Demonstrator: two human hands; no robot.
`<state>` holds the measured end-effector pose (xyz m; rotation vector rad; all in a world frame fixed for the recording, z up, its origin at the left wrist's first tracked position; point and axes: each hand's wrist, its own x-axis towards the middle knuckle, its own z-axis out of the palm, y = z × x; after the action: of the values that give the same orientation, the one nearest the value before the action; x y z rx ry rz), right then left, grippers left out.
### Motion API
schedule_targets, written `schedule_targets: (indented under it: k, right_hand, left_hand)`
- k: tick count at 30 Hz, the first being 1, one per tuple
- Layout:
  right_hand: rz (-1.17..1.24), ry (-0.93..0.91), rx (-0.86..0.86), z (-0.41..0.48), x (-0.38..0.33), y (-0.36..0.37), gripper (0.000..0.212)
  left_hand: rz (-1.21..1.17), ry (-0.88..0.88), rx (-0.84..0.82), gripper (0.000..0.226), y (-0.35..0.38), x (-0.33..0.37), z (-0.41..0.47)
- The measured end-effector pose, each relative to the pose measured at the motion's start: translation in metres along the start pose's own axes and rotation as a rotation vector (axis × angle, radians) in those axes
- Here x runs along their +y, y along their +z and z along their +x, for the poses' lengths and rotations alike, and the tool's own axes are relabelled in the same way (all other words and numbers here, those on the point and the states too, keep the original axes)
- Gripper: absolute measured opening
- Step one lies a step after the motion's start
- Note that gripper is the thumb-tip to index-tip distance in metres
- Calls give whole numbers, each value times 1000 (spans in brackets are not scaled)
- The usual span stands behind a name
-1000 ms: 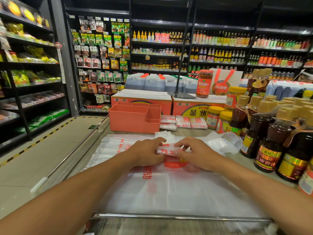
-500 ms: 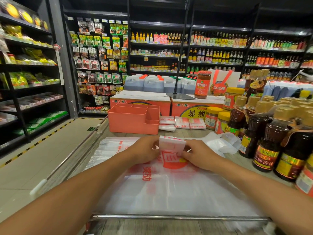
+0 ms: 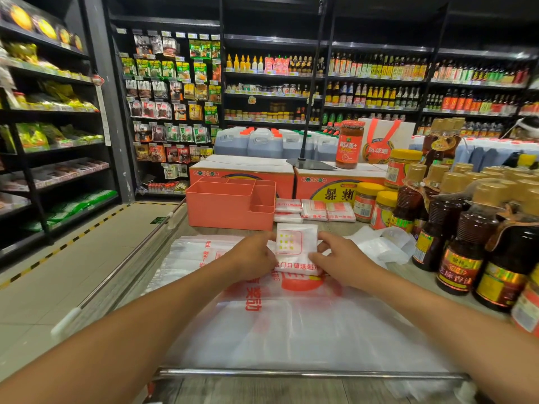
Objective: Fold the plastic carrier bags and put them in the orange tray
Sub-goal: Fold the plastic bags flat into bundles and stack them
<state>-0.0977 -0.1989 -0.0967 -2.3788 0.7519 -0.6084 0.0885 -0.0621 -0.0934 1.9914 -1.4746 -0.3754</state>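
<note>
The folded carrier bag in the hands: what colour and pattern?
The folded carrier bag is white, with a red-outlined square holding small yellow marks; head view.

tray point(image 3: 221, 209) behind folded bag point(image 3: 297, 246) — bottles point(image 3: 466, 243) right

Bright, even overhead store light; top of frame dark. Shadows faint and soft. Sheen on the flat carrier bag point(image 3: 291, 330), glints on the bottles point(image 3: 463, 246) and metal rail point(image 3: 291, 373). Centre sharp, folded bag point(image 3: 296, 246) print legible. Shelves point(image 3: 43, 112) bow at edges; bottom corners smeared, slightly soft.
</note>
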Motion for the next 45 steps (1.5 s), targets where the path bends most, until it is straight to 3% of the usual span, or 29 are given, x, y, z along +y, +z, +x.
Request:
schedule_targets:
  k: [5, 7, 14, 19, 28, 31, 36, 43, 45]
  right_hand:
    - [-104, 29, 33, 3, 2, 5, 76]
    - [-163, 45, 47, 3, 1, 7, 84]
    - [-462, -48, 5, -1, 0, 11, 48]
    - [-552, -7, -171, -3, -3, 13, 54]
    - [-622, 19, -288, 2, 8, 17, 63]
    - [-574, 12, -259, 1, 8, 17, 64]
    - [-491, 21, 46, -1, 5, 8, 56]
    - [-126, 243, 4, 2, -14, 3, 34]
    - [93, 343, -1, 6, -17, 1, 28]
  left_hand:
    - [151, -2, 37, 48, 6, 0, 2]
    - [200, -21, 46, 57, 7, 0, 1]
    - [419, 101, 48, 65, 13, 5, -3]
    - [451, 155, -139, 54, 21, 1, -4]
    - [593, 129, -255, 60, 29, 0, -6]
    - [591, 125, -263, 60, 29, 0, -4]
    - [550, 119, -240, 61, 29, -1, -4]
    - [476, 94, -233, 63, 23, 7, -8]
    - [505, 102, -223, 65, 24, 6, -8]
